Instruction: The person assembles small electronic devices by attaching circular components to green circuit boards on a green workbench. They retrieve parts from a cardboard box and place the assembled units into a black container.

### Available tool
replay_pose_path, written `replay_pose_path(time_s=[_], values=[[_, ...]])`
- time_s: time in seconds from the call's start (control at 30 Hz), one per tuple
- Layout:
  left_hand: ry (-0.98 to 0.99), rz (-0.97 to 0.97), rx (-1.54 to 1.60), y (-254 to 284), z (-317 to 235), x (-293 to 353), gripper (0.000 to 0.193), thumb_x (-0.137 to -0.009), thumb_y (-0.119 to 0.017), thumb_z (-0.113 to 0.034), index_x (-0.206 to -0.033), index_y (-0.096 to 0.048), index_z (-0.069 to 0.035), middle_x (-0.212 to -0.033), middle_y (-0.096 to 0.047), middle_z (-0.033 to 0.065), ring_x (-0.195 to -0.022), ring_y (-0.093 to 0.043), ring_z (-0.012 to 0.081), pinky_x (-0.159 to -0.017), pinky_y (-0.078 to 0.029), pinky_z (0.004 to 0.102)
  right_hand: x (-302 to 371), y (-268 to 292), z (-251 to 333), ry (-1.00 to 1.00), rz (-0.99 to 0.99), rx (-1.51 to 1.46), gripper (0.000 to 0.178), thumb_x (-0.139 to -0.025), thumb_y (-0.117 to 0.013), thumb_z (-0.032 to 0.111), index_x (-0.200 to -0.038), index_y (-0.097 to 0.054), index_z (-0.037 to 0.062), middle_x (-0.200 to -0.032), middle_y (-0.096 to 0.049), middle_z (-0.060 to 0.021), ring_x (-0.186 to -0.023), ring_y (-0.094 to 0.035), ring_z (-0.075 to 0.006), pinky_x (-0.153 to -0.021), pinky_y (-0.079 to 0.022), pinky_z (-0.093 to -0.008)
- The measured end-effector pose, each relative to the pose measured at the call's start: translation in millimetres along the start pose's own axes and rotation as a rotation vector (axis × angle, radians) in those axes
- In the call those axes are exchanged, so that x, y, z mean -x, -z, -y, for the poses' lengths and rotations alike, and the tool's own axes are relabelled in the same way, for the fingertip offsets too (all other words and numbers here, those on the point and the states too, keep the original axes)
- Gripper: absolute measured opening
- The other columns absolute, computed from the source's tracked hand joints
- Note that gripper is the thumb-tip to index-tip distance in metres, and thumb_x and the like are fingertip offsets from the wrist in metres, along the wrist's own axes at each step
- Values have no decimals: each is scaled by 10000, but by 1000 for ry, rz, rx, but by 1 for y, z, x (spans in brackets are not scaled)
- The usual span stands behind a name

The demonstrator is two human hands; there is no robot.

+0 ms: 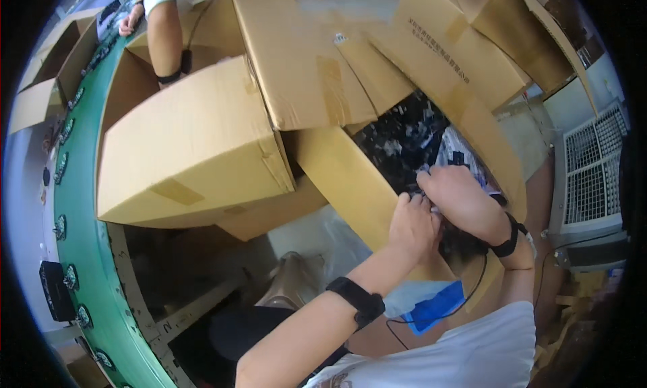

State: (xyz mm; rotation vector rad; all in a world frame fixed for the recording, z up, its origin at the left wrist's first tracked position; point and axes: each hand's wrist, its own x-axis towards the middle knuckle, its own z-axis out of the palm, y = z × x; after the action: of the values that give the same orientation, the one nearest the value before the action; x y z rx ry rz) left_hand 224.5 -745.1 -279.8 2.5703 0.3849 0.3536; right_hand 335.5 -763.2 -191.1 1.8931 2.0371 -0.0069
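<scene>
An open cardboard box (pixel 353 175) stands in front of me, right of the middle. Many black parts (pixel 399 145) in clear wrapping fill it. My left hand (pixel 414 225) is over the box's near side, its fingers curled closed. Right beside it, my right hand (pixel 459 194) is closed too, with thumb and fingers pressed together above the contents. Whatever the fingers pinch is mostly hidden; a bit of pale plastic shows by them. Close behind my right hand lies a clear plastic bag (pixel 455 145) with something black on it.
Left runs a green conveyor belt (pixel 87 186) carrying several small round parts. A large carton (pixel 195 138) stands beside it, where another person's arm (pixel 166 41) reaches in. More cartons (pixel 431 41) are behind. A white grille (pixel 593 165) stands right; a blue bag (pixel 435 308) lies near me.
</scene>
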Motion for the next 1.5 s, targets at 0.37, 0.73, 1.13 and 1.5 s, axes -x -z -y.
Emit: replay_pose_path(time_s=[0.37, 0.73, 1.13, 1.5], values=[[-101, -221, 273, 7, 4, 1, 224, -829, -571, -60, -1007, -700, -100, -959, -642, 107, -967, -635, 257, -974, -432, 511, 40, -36, -80, -439, -91, -785, 530, -1034, -420, 371, -1377, -448, -32, -1327, -536, -261, -1255, -521, -336, -1054, -388, -400], [-330, -246, -335, 41, -16, 20, 588, -915, -513, -164, -1483, -395, -68, -790, -555, 27, -739, -567, 180, -884, -430, 437, 54, -56, -167, -664, -126, -25, 416, -886, -497, 108, -1264, -572, -48, -1236, -587, -262, -1206, -497, -434, -1041, -410, -471], [-481, -42, -509, 45, -49, 57, 476, -927, -469, -207, -1336, -549, 22, -770, -656, 108, -716, -633, 250, -738, -478, 433, -136, -57, -186, -431, 143, -231, 495, -882, -619, 350, -1155, -615, -63, -1154, -633, -303, -1113, -608, -431, -967, -485, -468], [-455, 1, -346, 38, -34, 64, 498, -915, -497, -182, -1375, -526, 7, -738, -641, 77, -671, -616, 218, -676, -490, 403, -88, -95, -210, -546, -181, -315, 410, -748, -672, 202, -1117, -653, 25, -1045, -691, -245, -989, -670, -393, -872, -540, -429]])
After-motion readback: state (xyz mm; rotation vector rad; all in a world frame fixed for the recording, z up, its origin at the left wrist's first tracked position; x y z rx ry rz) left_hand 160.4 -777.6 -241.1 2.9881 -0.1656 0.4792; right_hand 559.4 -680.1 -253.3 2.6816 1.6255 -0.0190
